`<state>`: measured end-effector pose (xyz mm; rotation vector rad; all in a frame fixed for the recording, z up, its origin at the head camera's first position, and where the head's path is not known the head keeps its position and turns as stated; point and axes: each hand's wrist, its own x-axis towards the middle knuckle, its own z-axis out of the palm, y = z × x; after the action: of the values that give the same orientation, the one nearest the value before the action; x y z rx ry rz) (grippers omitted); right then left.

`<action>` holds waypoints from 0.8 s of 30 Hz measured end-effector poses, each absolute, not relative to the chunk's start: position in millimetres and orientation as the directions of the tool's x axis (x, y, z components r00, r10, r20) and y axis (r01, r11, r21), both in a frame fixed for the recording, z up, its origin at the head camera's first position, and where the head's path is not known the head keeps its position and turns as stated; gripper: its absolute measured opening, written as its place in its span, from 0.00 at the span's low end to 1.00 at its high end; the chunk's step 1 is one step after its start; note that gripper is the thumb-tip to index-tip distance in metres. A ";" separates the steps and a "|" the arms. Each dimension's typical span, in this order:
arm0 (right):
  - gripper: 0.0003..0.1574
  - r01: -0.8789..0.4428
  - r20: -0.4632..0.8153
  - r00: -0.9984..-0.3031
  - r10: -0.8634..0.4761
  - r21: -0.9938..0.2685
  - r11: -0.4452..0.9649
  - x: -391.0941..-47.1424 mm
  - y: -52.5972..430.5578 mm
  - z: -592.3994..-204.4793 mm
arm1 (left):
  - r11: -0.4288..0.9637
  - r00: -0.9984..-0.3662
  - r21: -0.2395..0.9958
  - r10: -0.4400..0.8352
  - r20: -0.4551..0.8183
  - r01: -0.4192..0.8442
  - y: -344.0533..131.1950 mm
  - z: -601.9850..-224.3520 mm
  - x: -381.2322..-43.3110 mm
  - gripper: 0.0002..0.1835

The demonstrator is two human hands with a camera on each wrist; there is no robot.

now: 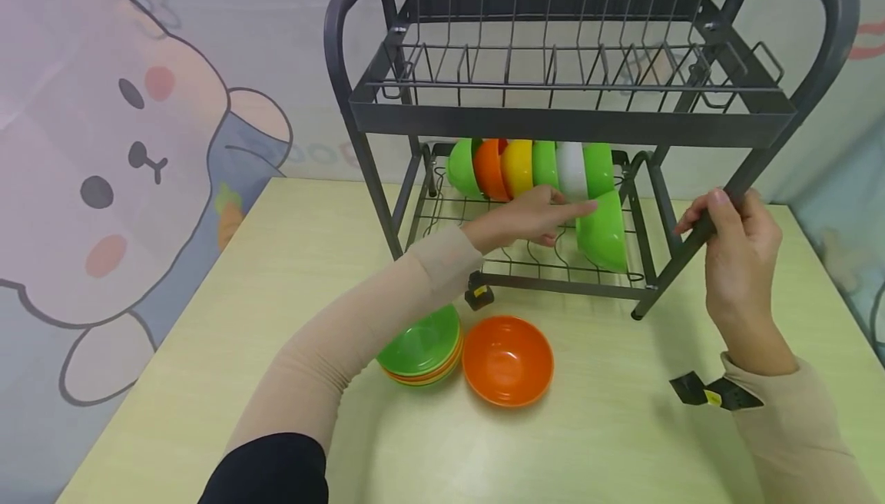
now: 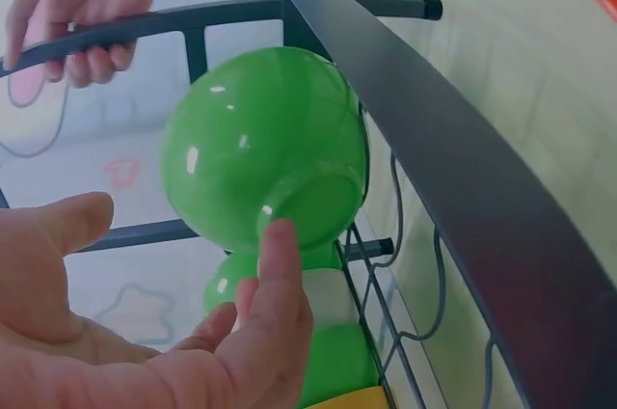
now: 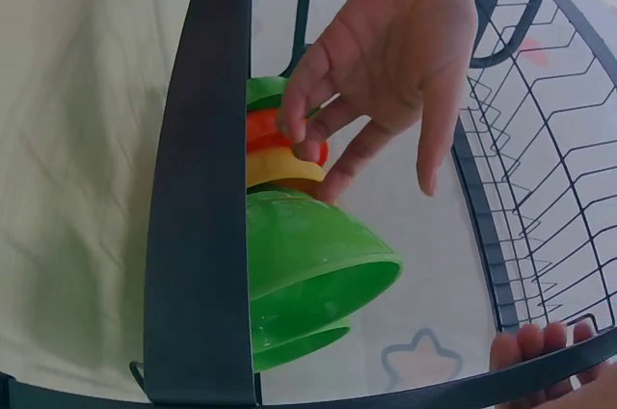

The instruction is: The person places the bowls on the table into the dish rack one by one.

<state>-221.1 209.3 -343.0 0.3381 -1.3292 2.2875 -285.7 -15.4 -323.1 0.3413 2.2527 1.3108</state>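
My left hand [image 1: 532, 216] reaches into the lower tier of a dark dish rack [image 1: 574, 126]. Its index finger is stretched out, with the tip right at the base of a green bowl [image 1: 604, 235]. That bowl stands on its side at the front right of the tier, as the left wrist view also shows. Behind it runs a row of smaller bowls on edge: green, orange [image 1: 490, 170], yellow [image 1: 517, 168], green, white [image 1: 571, 171] and green. With fingers and thumb curled round it, my right hand [image 1: 740, 258] grips the rack's right front post.
In front of the rack, an orange bowl [image 1: 508, 362] sits upright on the pale table [image 1: 594, 435]. Beside it is a stack of bowls [image 1: 422, 346], green on top, partly behind my left sleeve. The upper wire tier [image 1: 553, 66] overhangs the lower one. A cartoon-printed cloth hangs behind.
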 end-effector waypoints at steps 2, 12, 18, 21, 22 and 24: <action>0.04 -0.525 0.432 -0.849 0.305 -0.755 -0.392 -218.0 210.7 -344.0 | 0.502 -0.839 0.863 0.441 -0.317 -0.062 -17.7 -320.5 -283.5 0.41; 0.13 -0.558 0.419 -0.798 0.434 -0.786 -0.266 -198.4 211.6 -353.7 | 0.455 -0.846 0.887 0.437 -0.305 -0.084 -28.0 -311.3 -268.9 0.30; 0.14 -0.591 0.468 -0.783 0.410 -0.765 -0.256 -184.6 204.2 -361.3 | 0.440 -0.847 0.894 0.441 -0.298 -0.085 -32.2 -308.4 -261.8 0.27; 0.13 -0.624 0.523 -0.766 0.374 -0.745 -0.235 -178.7 200.4 -367.6 | 0.437 -0.842 0.895 0.449 -0.300 -0.087 -35.1 -308.0 -259.7 0.25; 0.12 -0.632 0.541 -0.761 0.358 -0.741 -0.226 -176.9 199.3 -369.8 | 0.434 -0.840 0.897 0.452 -0.299 -0.086 -36.2 -308.2 -259.2 0.24; 0.12 -0.639 0.564 -0.761 0.321 -0.736 -0.223 -173.3 196.8 -373.5 | 0.436 -0.836 0.896 0.461 -0.299 -0.080 -38.6 -307.9 -257.0 0.23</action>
<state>-173.3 196.8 -373.5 0.3898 -1.4224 2.0256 -257.0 -38.6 -307.9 0.3196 2.1819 1.4017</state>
